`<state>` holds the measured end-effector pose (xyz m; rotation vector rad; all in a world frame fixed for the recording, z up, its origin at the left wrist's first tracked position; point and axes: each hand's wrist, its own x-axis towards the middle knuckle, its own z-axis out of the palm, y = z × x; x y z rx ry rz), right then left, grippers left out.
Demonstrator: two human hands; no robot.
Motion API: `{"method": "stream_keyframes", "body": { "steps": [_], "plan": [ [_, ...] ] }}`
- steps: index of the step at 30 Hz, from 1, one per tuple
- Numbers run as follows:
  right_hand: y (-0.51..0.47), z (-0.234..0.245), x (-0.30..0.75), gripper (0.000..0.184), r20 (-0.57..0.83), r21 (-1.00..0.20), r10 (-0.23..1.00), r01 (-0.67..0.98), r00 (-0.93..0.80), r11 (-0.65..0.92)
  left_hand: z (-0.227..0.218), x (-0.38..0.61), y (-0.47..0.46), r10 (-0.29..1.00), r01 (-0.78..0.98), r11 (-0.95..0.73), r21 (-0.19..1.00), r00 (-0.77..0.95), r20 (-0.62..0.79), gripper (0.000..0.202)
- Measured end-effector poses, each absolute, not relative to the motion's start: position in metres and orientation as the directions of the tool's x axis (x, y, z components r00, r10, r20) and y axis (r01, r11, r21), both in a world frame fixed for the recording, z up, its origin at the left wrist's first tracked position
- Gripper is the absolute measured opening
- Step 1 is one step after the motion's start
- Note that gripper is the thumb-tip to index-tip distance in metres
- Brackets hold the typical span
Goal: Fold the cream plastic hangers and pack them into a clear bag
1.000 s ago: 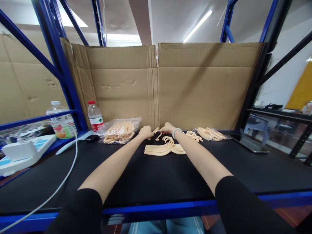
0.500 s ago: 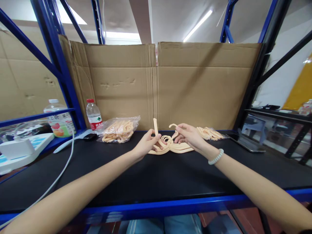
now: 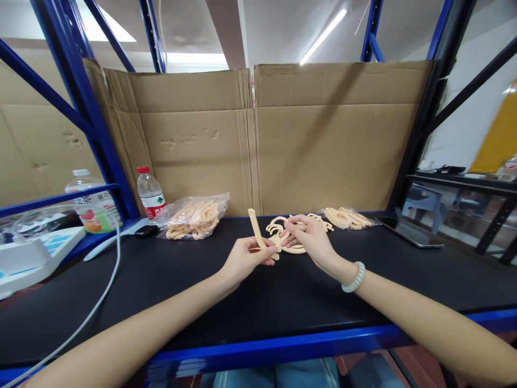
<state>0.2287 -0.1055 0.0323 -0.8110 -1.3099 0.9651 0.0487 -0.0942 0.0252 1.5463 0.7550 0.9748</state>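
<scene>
Seen from the head camera, a person's two bare hands work close together above a black tabletop (image 3: 242, 312), in front of the middle seam of a cardboard screen (image 3: 194, 134). The left hand (image 3: 244, 257) pinches a cream hanger arm (image 3: 257, 229) low down between thumb and fingers; the right hand (image 3: 313, 240), fingertips drawn together, appears to grip a curved hook piece (image 3: 279, 236) (pale parts overlap here, blurring its outline).

Gripped so low, the hanger arm could twist out of the pinch if pressed off-centre. A loose hold on the hook piece could drop it among the cream hangers (image 3: 298, 249) lying between the hands and the screen, where similar hooks could also snag it.

The hanger arm stands tilted, its long axis steep: the free end points up, leaning toward the screen's left half, while the lower end slants right into the fingers. Which way the hook piece opens is hard to tell. Bagged hanger parts (image 3: 196, 215) rest before the screen's left half.
</scene>
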Motion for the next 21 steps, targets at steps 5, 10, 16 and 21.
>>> {"method": "stream_keyframes", "body": {
  "steps": [5,10,16,21],
  "plan": [
    [-0.109,0.029,0.224,0.032,0.398,-0.917,0.901,-0.041,-0.174,0.397,0.026,0.048,-0.094,0.883,-0.094,-0.213,0.973,0.407,0.232,0.034],
    [-0.110,0.027,0.223,0.029,0.399,-0.913,0.886,-0.012,-0.238,0.407,0.024,0.049,-0.095,0.874,-0.109,-0.224,0.968,0.417,0.249,0.035],
    [-0.111,0.030,0.228,0.028,0.351,-0.933,0.906,-0.006,-0.235,0.359,0.023,0.050,-0.097,0.860,-0.127,-0.243,0.962,0.430,0.274,0.034],
    [-0.112,0.033,0.236,0.028,0.243,-0.970,0.945,-0.048,-0.220,0.238,0.022,0.048,-0.093,0.865,-0.125,-0.332,0.935,0.356,0.354,0.032]
  ]
}}
